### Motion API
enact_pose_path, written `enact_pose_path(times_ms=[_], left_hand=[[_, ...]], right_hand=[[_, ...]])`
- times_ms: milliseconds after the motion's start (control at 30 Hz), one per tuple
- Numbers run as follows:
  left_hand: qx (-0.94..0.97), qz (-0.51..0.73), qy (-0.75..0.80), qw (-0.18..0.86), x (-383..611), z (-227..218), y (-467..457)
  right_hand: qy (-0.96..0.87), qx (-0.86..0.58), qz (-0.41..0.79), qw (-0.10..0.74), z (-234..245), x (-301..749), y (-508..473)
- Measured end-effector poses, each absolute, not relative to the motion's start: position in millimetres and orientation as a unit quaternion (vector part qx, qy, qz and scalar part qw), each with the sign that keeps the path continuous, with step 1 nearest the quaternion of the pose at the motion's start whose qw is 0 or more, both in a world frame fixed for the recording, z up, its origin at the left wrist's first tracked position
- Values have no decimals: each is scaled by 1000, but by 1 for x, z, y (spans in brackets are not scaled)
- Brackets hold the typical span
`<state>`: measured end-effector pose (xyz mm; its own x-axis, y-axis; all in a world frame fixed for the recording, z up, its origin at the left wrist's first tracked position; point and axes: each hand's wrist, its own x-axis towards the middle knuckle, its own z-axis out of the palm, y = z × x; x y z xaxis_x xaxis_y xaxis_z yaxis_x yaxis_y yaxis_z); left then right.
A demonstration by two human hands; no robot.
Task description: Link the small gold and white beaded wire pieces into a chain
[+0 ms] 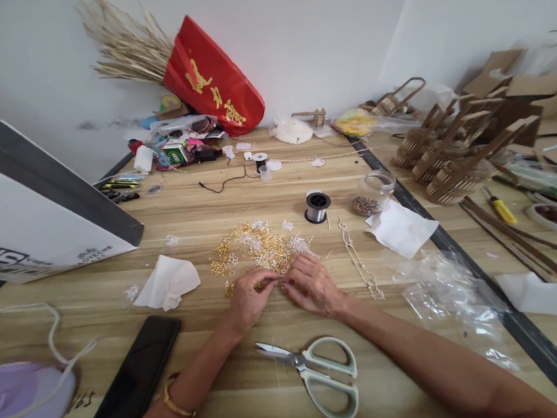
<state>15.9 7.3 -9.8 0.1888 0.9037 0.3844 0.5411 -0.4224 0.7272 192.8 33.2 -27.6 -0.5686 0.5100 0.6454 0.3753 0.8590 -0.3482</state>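
My left hand [248, 299] and my right hand [313, 287] meet fingertip to fingertip on the wooden table [277, 196], both pinched on a small piece too tiny to name. They work at the near edge of a pile of gold and clear beads and findings [255, 246]. A finished beaded strand [360, 263] lies just right of my right hand. White-handled scissors [317, 369] lie open between my forearms. A gold bangle sits on my left wrist.
A black phone [132, 380] and crumpled tissue [166, 282] lie to the left, a wire spool [317, 206] and bead jar [374, 192] behind. Clear plastic bags [443, 291], white paper, wooden baskets [447, 149] and tools fill the right; a red bag [213, 79] stands at the back.
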Motion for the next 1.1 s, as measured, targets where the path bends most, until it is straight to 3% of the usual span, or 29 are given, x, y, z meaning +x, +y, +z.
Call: enact_pose_path(times_ms=[1100], left_hand=[[769,424,448,167,15,-16,8]], right_hand=[[-880,-248,103,392,-30,192,35]])
